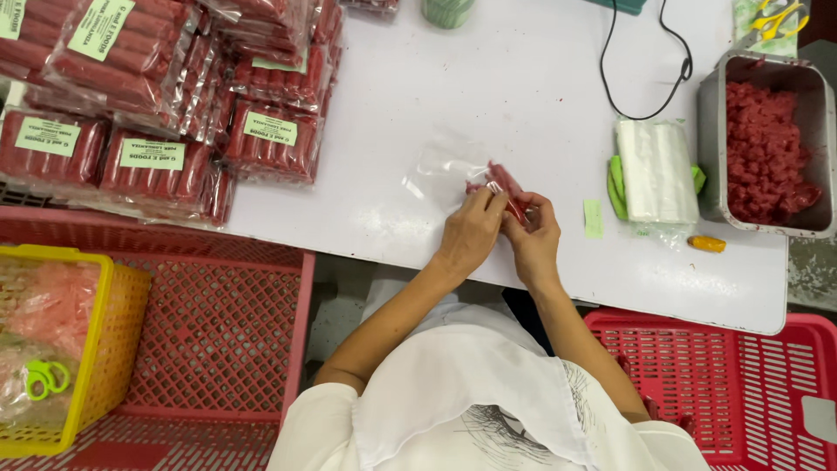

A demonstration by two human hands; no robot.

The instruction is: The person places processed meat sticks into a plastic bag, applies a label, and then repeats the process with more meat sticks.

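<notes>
My left hand (pixel 471 231) and my right hand (pixel 534 235) meet over the white table (pixel 523 96), near its front edge. Both hands pinch a few red sausage sticks (pixel 506 185) at the mouth of a clear plastic bag (pixel 445 170) that lies flat on the table. The sausages poke up and to the left from between my fingers, partly inside the bag. How many sticks there are is hidden by my fingers.
Stacked sealed packs of red sausages (pixel 157 96) with green labels fill the table's left. A metal tray of red meat (pixel 763 144) stands at right, beside a pile of clear bags (pixel 656 170). Red crates (pixel 218 331) and a yellow basket (pixel 96 349) sit below.
</notes>
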